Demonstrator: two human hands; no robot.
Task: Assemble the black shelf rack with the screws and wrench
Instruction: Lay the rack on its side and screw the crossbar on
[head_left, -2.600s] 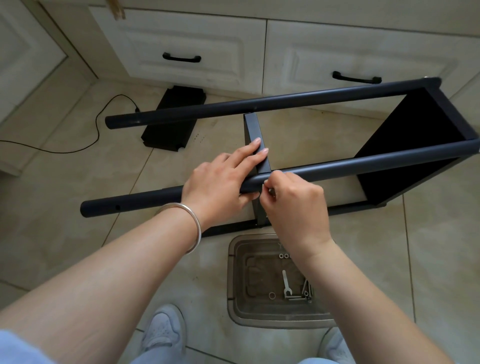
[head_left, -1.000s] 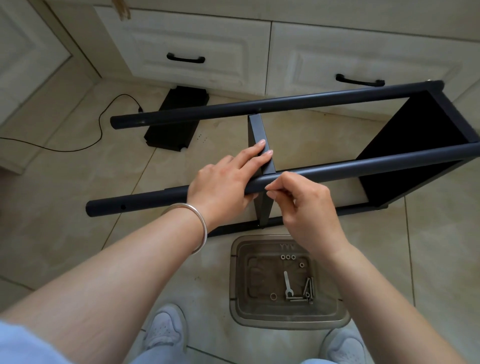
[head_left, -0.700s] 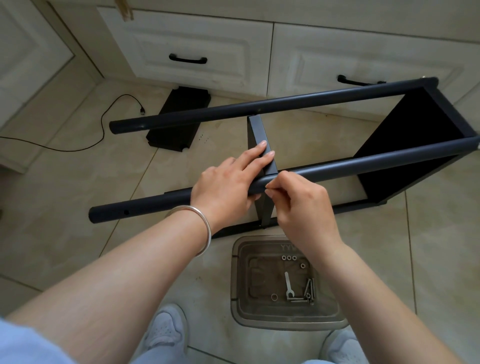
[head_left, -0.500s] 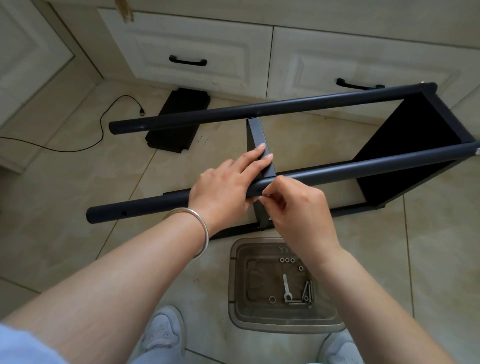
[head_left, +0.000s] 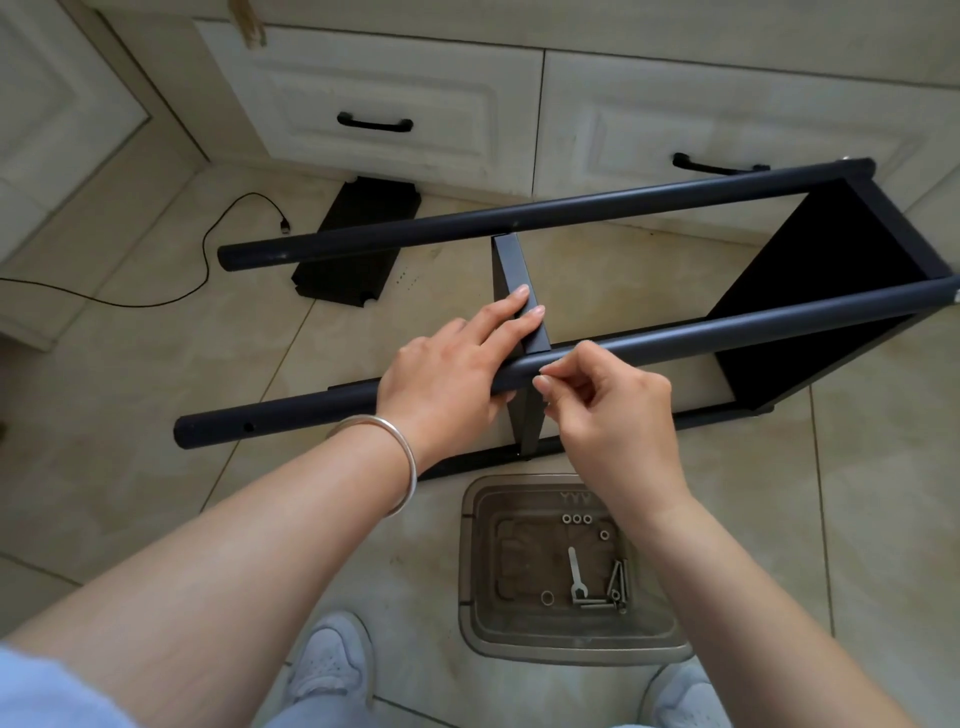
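**Both hands at the middle joint of the rack**

You are looking down at the black metal shelf rack (head_left: 613, 343), which is lying on its side on the beige tiled floor (head_left: 130, 441), with two round black tubes running left to right and a black end panel (head_left: 831, 291) standing at the right.

Your left hand (head_left: 452, 384) is resting over the near round black tube (head_left: 727, 330), its straight fingers (head_left: 511, 312) lying flat along the top edge of the narrow black middle shelf panel (head_left: 511, 270) that is spanning between the two tubes. A silver bangle (head_left: 395, 457) is sitting on that wrist.

Your right hand (head_left: 608, 410) is just beside the left, at the spot where the middle panel is meeting the near tube. Its thumb and forefinger are curling together in a pinch against the tube's underside; whatever small piece they are pinching is too tiny to make out.

Below your hands, a grey-brown rectangular plastic tray (head_left: 478, 597) is sitting on the floor. Inside it are lying a small silver flat wrench (head_left: 575, 571), several long dark screws (head_left: 618, 582) and a few small ring washers (head_left: 576, 518).

Farther off, a flat black panel (head_left: 358, 244) is lying on the floor near the cream cabinet drawers (head_left: 389, 93), with a thin black cable (head_left: 208, 260) trailing to its left.
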